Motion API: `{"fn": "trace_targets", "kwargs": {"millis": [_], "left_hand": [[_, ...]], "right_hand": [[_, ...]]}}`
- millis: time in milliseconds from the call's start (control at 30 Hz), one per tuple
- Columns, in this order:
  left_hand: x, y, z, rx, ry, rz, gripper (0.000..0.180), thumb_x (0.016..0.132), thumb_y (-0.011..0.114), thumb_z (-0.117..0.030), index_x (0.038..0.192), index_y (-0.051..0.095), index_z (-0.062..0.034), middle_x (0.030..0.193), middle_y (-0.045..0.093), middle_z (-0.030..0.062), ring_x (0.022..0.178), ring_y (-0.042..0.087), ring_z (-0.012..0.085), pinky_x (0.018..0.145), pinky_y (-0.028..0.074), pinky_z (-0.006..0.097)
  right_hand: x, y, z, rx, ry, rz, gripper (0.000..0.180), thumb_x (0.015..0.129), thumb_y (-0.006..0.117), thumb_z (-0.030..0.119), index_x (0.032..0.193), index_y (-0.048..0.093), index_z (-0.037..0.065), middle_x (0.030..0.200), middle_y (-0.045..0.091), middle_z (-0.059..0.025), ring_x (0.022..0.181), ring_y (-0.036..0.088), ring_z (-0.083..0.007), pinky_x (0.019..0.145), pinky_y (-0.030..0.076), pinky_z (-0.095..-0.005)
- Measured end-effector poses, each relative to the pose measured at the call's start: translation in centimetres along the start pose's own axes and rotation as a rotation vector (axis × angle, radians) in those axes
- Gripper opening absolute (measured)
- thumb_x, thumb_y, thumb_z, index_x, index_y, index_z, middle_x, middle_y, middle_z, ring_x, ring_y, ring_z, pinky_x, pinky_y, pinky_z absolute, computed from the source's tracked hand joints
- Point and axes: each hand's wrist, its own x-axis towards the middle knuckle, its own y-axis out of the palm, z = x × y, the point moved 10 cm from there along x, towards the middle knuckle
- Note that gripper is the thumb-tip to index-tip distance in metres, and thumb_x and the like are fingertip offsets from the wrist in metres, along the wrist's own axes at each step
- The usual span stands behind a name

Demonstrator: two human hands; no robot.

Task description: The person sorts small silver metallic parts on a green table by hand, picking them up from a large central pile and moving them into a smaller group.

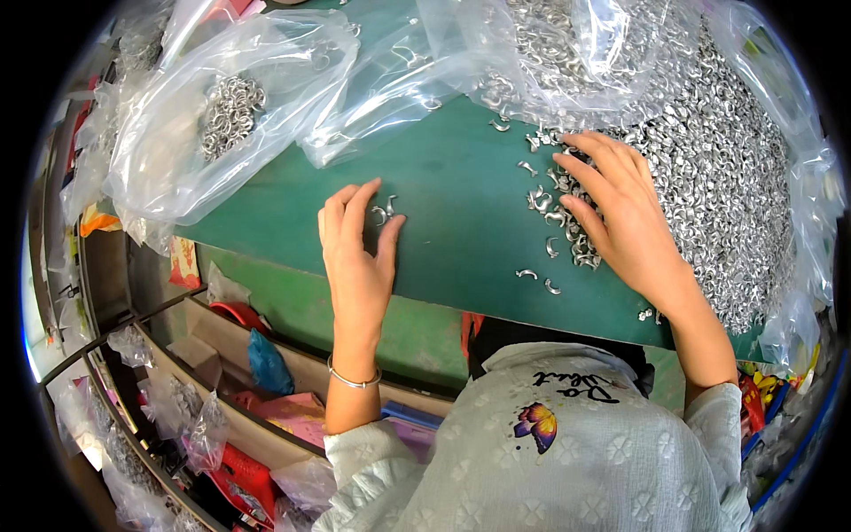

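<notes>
Small curved silvery metal pieces form a large heap on the right of the green tabletop. My right hand lies over the heap's left edge, palm down, its fingers spread among the loose pieces. Further left, my left hand rests on the table with thumb and forefinger apart. Between those fingertips lie a few metal pieces, apparently on the tabletop rather than gripped. Several stray pieces are scattered between the hands, nearer the heap.
An open clear plastic bag at the far left holds a small cluster of pieces. More clear plastic covers the heap's back. Below the table's left edge stands a divided shelf with bags and a blue packet.
</notes>
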Motion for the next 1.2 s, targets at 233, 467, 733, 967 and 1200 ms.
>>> {"fn": "trace_targets", "kwargs": {"millis": [233, 467, 733, 967, 1200], "left_hand": [[-0.2, -0.2, 0.0, 0.121, 0.059, 0.011, 0.02, 0.077, 0.073, -0.003, 0.095, 0.066, -0.0059, 0.113, 0.055, 0.0106, 0.106, 0.05, 0.0297, 0.091, 0.037, 0.04], [-3.0, -0.1, -2.9, 0.069, 0.083, 0.024, 0.021, 0.074, 0.073, -0.001, 0.092, 0.064, -0.006, 0.109, 0.056, 0.0108, 0.105, 0.052, 0.0303, 0.087, 0.037, 0.04], [-3.3, -1.3, -1.4, 0.048, 0.004, -0.088, 0.04, 0.081, 0.067, 0.002, 0.119, 0.057, -0.0027, 0.114, 0.055, 0.016, 0.104, 0.052, 0.0341, 0.09, 0.04, 0.039], [-0.5, -1.4, 1.7, 0.113, 0.02, -0.107, 0.018, 0.081, 0.064, 0.004, 0.098, 0.065, -0.0016, 0.096, 0.058, 0.013, 0.093, 0.056, 0.0296, 0.084, 0.041, 0.038], [0.0, -4.2, 3.3, 0.205, 0.005, -0.287, 0.022, 0.084, 0.062, 0.005, 0.105, 0.065, -0.0004, 0.103, 0.06, 0.013, 0.097, 0.06, 0.0271, 0.085, 0.048, 0.034]], "right_hand": [[1.6, 3.4, 2.8, -0.144, -0.139, 0.086, 0.042, 0.088, 0.064, 0.017, 0.126, 0.054, 0.002, 0.132, 0.051, -0.017, 0.13, 0.042, -0.0348, 0.11, 0.029, -0.047], [1.8, 1.8, 2.1, 0.097, -0.091, 0.119, 0.038, 0.09, 0.062, 0.019, 0.123, 0.057, 0.002, 0.134, 0.051, -0.014, 0.134, 0.04, -0.0294, 0.113, 0.027, -0.0477], [0.4, 3.0, 3.1, 0.019, -0.106, 0.204, 0.043, 0.09, 0.061, 0.019, 0.129, 0.053, 0.002, 0.142, 0.045, -0.0136, 0.137, 0.036, -0.0298, 0.114, 0.024, -0.0488], [-1.6, 4.0, 3.3, -0.01, -0.088, 0.289, 0.05, 0.089, 0.063, 0.017, 0.135, 0.049, 0.003, 0.145, 0.04, -0.0139, 0.14, 0.032, -0.0298, 0.116, 0.021, -0.0484], [2.9, 1.9, 1.4, 0.116, -0.063, 0.041, 0.039, 0.091, 0.06, 0.013, 0.126, 0.053, -0.002, 0.137, 0.046, -0.0193, 0.13, 0.042, -0.0347, 0.11, 0.031, -0.0481]]}}
